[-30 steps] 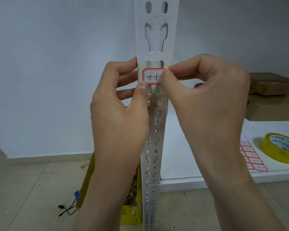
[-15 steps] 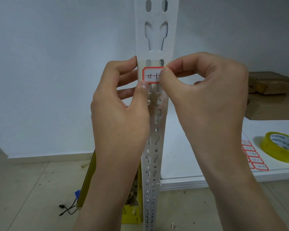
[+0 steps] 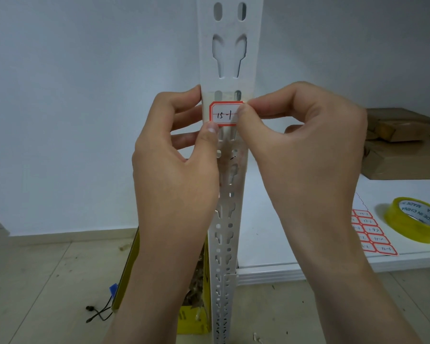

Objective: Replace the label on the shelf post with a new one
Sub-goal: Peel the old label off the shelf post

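Note:
A white perforated shelf post (image 3: 227,58) rises through the middle of the view. A red-bordered white label (image 3: 223,114) with handwritten "15-1" sits on its front, over a strip of clear tape. My left hand (image 3: 176,167) curls around the post's left edge, thumb tip touching the label's lower left corner. My right hand (image 3: 301,145) pinches the label's right edge between thumb and forefinger. The label's right end is hidden by the thumb.
A white shelf board (image 3: 296,254) extends right, carrying a sheet of red-bordered labels (image 3: 371,232), a yellow tape roll (image 3: 417,219) and brown cardboard parcels (image 3: 402,145). A yellow box (image 3: 191,319) and a black cable (image 3: 97,314) lie on the floor at left.
My right thumb has shifted slightly up along the label's right edge. The left hand and the post stay where they were.

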### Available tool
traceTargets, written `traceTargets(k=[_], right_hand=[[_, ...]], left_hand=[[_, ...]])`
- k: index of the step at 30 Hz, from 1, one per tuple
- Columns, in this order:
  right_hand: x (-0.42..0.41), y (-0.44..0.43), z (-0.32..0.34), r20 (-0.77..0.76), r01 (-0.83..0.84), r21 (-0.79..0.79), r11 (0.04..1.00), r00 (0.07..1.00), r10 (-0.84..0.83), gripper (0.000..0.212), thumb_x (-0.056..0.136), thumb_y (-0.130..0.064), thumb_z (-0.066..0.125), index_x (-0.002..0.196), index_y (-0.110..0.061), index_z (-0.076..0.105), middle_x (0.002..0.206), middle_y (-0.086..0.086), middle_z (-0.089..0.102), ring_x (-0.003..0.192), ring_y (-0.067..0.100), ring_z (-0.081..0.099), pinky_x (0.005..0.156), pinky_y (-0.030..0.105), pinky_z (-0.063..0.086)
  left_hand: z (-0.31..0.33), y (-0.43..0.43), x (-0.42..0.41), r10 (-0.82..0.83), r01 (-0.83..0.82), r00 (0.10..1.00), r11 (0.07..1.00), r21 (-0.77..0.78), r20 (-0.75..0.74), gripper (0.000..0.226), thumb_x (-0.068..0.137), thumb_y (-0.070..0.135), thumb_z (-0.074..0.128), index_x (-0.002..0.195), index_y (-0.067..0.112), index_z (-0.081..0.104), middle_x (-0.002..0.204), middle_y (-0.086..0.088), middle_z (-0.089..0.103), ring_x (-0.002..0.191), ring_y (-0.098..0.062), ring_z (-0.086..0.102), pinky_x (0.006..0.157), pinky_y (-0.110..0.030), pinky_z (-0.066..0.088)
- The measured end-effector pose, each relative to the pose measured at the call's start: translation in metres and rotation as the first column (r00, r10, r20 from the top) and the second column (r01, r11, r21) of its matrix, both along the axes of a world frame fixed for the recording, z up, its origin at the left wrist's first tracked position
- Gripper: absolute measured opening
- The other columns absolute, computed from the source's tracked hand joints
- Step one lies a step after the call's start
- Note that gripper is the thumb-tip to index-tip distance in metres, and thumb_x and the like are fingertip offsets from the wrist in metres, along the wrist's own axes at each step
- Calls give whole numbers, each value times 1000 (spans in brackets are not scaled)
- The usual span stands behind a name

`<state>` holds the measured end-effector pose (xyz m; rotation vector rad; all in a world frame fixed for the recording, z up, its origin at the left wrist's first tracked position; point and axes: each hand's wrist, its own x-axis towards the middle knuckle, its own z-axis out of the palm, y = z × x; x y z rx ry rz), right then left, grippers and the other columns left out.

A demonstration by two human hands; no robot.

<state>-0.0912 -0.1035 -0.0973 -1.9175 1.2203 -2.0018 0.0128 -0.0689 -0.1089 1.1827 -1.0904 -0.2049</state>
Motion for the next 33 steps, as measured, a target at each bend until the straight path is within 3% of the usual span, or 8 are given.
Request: traceTargets(k=[8, 14, 18, 24, 33], right_hand=[[-2, -1, -1, -7, 15, -39, 999, 1000, -16, 7, 85, -32, 77, 80, -28, 76, 74, -23, 67, 65, -2, 66, 62, 5, 45], [-3, -3, -4, -36, 33, -49, 998, 999, -35, 10, 86, -41, 76, 90, -32, 80, 78, -25, 68, 48, -7, 49, 56, 2, 38], [-2, -2, -5, -58, 38, -31, 999, 998, -40, 12, 88, -44, 74, 93, -34, 78, 82, -26, 68, 45, 1, 50, 55, 8, 40], [-2, -2, -4, -54, 37, 5, 999, 998, -37, 7, 87, -42, 75, 87, -36, 76, 80, -24, 72, 44, -4, 45, 55, 4, 30], [-1, -2, -4, -27, 9, -10, 1000, 1000, -10, 4, 87, -34, 76, 86, -31, 75, 78, -23, 68, 54, -6, 58, 58, 6, 44]], left_hand=[[0, -1, 1, -1, 1, 1000, 1000, -2, 15, 27, 97, 21, 68, 119, 35, 60, 113, 19, 72, 100, -2, 70, 80, -33, 64], [0, 0, 1, -5, 5, 1000, 1000, 2, 13, 28, 97, 22, 68, 119, 36, 61, 112, 20, 72, 98, -1, 70, 80, -33, 64], [0, 0, 1, -1, 1, 1000, 1000, 1, 15, 28, 97, 21, 68, 120, 36, 61, 113, 20, 72, 98, -2, 70, 80, -34, 64], [0, 0, 1, 4, -4, 1000, 1000, 5, 18, 27, 97, 23, 68, 119, 38, 59, 114, 21, 71, 99, 0, 69, 81, -33, 64], [1, 1, 0, 3, -3, 1000, 1000, 17, 22, 27, 97, 25, 68, 117, 41, 58, 112, 23, 71, 98, 1, 69, 79, -30, 64]])
